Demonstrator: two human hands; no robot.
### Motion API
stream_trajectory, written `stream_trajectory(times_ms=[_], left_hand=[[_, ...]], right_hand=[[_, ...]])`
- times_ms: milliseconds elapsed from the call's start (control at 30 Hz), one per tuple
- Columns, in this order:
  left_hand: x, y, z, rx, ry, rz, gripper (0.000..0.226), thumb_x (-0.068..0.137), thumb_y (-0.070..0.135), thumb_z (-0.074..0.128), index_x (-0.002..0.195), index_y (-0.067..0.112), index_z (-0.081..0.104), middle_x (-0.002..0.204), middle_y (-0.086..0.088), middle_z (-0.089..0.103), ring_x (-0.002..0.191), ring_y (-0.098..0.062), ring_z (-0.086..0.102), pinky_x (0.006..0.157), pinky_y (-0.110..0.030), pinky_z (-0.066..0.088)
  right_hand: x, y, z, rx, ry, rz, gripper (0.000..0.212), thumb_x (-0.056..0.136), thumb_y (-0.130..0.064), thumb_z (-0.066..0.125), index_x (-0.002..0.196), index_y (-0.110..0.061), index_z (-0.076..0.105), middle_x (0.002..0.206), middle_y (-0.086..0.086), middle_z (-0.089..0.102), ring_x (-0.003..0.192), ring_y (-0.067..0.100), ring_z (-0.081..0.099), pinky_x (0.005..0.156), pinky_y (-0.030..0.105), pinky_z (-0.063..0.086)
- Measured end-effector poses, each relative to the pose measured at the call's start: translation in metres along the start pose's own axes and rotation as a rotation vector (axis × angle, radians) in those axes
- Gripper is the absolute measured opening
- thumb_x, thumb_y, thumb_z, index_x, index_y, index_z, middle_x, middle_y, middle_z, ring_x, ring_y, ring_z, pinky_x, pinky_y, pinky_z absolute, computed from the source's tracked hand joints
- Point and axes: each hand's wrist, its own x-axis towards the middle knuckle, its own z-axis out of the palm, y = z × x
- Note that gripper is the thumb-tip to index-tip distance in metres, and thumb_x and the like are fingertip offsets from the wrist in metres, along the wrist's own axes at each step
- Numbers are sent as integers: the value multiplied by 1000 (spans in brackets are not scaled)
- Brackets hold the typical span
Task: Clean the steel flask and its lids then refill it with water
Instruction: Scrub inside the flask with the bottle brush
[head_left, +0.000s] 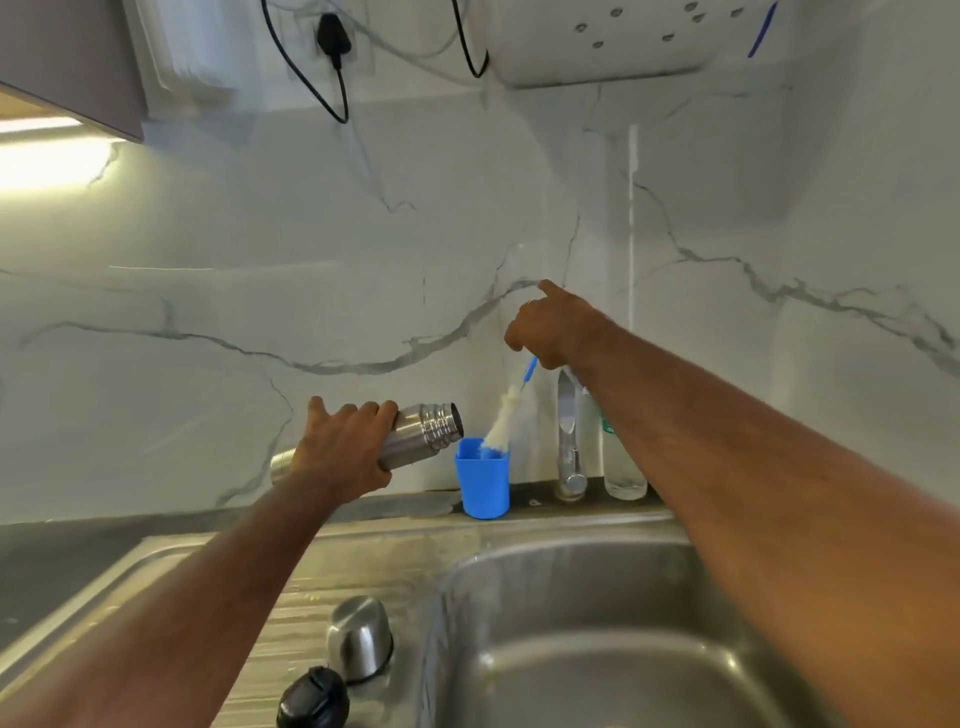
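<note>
My left hand (340, 449) grips the steel flask (423, 431) around its body, holding it nearly sideways with the open threaded mouth pointing right. My right hand (553, 325) holds the blue handle of a bottle brush (506, 410), index finger stretched out. The brush's white bristle end dips into a blue cup (483, 480) on the ledge behind the sink. The steel cup lid (359, 636) stands upside down on the draining board. The black inner stopper (313, 699) lies just in front of it.
The steel sink basin (597, 649) fills the lower right. A chrome tap (570, 441) and a clear glass bottle (623, 467) stand behind it by the marble wall. A white appliance (608, 41) and black cables hang above.
</note>
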Motion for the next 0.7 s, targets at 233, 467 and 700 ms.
stream_trajectory(times_ms=[233,467,700], left_hand=[[14,6,28,67,-113,30,52,83,47,66,126,29,44,116,9,62,103,-17,63,102,-53,36],[16,23,49,98,-190,70,55,81,45,69,127,27,45,116,8,62,105,-19,63,104,-56,34],[15,30,46,109,-197,59,53,82,43,69,127,26,47,112,9,62,101,-18,64,101,-54,35]], right_hand=[[18,-3,13,-114,-23,12,21,91,5,60,97,-14,54,109,5,58,96,24,60,96,39,42],[25,-1,20,-13,-28,-50,20,93,-8,64,112,-16,67,123,8,61,108,28,60,83,35,47],[16,33,5,-63,87,-103,21,98,-29,64,119,-29,67,121,-1,65,109,20,60,97,32,39]])
